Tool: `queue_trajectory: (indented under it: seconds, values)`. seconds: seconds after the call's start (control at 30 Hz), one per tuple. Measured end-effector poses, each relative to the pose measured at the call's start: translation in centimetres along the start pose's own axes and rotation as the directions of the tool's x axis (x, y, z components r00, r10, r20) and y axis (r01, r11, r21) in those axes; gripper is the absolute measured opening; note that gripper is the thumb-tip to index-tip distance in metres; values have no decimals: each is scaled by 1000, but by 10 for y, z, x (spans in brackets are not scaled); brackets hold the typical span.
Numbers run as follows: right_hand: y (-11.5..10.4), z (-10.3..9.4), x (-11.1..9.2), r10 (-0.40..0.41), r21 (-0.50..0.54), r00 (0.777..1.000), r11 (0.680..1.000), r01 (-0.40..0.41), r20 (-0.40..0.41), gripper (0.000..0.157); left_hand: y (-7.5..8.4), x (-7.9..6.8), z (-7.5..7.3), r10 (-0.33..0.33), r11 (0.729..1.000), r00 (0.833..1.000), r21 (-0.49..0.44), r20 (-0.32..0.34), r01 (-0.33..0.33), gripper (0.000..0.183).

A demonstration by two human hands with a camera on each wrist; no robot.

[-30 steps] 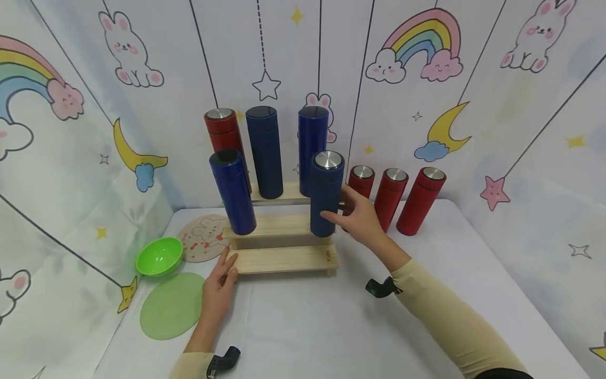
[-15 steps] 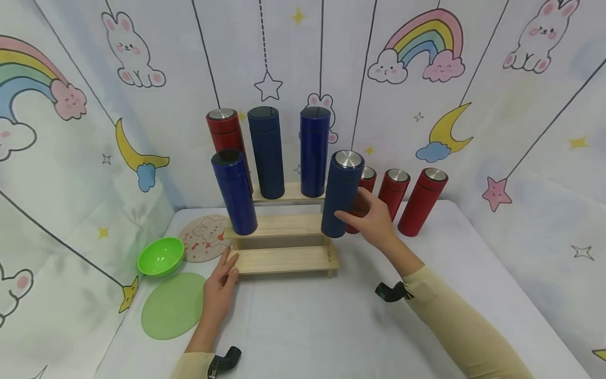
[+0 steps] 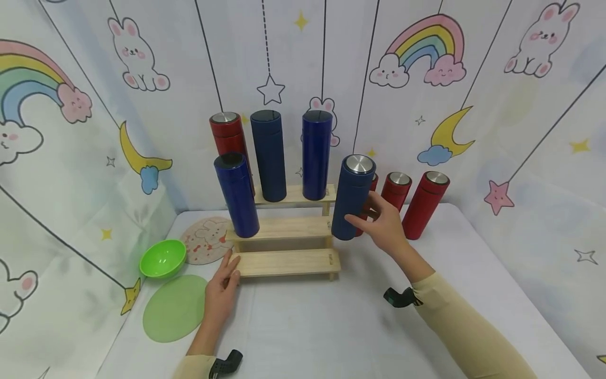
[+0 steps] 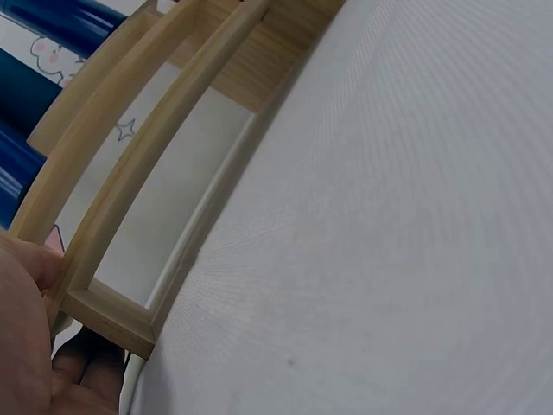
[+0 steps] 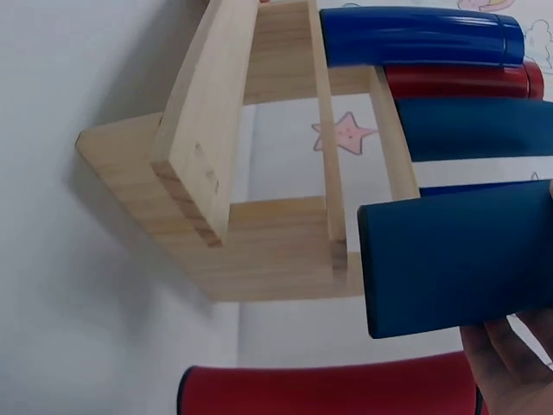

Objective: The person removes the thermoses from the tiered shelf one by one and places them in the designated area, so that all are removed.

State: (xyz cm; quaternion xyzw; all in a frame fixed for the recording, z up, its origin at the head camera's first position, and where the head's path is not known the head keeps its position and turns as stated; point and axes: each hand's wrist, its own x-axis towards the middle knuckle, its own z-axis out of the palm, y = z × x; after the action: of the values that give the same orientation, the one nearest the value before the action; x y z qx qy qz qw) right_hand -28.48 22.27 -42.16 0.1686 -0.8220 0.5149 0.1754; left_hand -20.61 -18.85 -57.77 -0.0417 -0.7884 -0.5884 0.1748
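My right hand point(image 3: 383, 223) grips a dark blue thermos point(image 3: 352, 197) with a silver lid, thumb on its near side. The bottle tilts slightly and is just right of the middle step; the right wrist view shows its base point(image 5: 370, 272) apart from the wood. My left hand point(image 3: 221, 288) holds the left end of the three-step wooden rack point(image 3: 286, 263), with the rack's end between thumb and fingers in the left wrist view. A bright blue thermos point(image 3: 238, 195) stands at the middle step's left. On the top step are a red thermos point(image 3: 228, 134), a dark blue one point(image 3: 268, 158) and a bright blue one point(image 3: 317, 158).
Red thermoses point(image 3: 426, 205) stand on the table right of the rack, one partly behind my right hand. To the left lie a green bowl point(image 3: 163, 259), a round green mat point(image 3: 175, 308) and a round rabbit mat point(image 3: 206, 242). A patterned cloth hangs behind.
My right hand has moved the dark blue thermos rightward, from in front of the middle step's right end to beyond it, and the bottle now leans more. My left hand stays at the rack.
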Motion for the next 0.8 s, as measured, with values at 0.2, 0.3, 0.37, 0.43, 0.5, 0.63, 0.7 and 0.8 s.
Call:
queue_trajectory:
  seconds: [0.2, 0.3, 0.37, 0.43, 0.5, 0.63, 0.7, 0.8]
  values:
    - [6, -7, -1, -3, 8, 1000, 1000, 3, -2, 60, -1, -1, 1, -6, 1000, 1000, 20, 3, 6, 39]
    - [9, -11, -2, 4, 1, 1000, 1000, -4, -6, 62, 0, -1, 1, 19, 1000, 1000, 11, -2, -19, 39]
    - [10, -13, -3, 10, 0, 1000, 1000, -10, -9, 63, 1, -1, 1, 34, 999, 999, 9, -5, -34, 39]
    - [11, -15, -4, 16, 2, 1000, 1000, -16, -15, 64, 1, -1, 1, 42, 999, 999, 4, -9, -41, 39]
    - [14, -17, -6, 22, 4, 1000, 1000, -22, -19, 64, 2, 0, 1, 36, 999, 999, 2, -10, -36, 39]
    - [21, -20, -13, 61, -5, 998, 998, -61, -18, 64, 3, 1, 0, 22, 1000, 1000, 5, -1, -22, 39]
    - [24, -21, -16, 85, -8, 996, 996, -85, -14, 65, 3, 0, -1, 18, 1000, 1000, 12, 5, -18, 39]
    - [26, -21, -21, 108, -7, 994, 994, -108, -14, 67, 1, -1, 0, 22, 1000, 1000, 12, 4, -22, 39]
